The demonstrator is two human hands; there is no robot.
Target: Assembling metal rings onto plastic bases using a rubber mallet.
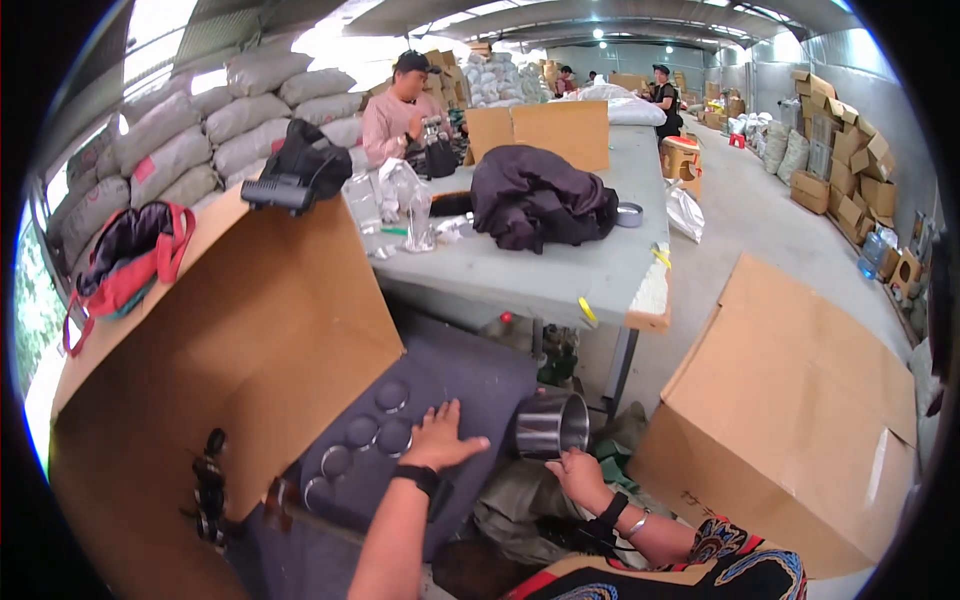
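Note:
My left hand hovers over or rests on a dark grey mat, fingers spread, nothing in it. Just left of it, several round metal rings lie on the mat in a loose cluster; whether they are open rings or shallow lids is hard to tell. My right hand grips the rim of a shiny metal cup, which is tipped on its side with its mouth toward the right. Both wrists wear dark bands, and a bangle circles the right one.
A large open carton stands at left, with a red bag and a black bag on top. Another carton is at right. Ahead, a grey table bears dark cloth and tape; a person in pink works behind.

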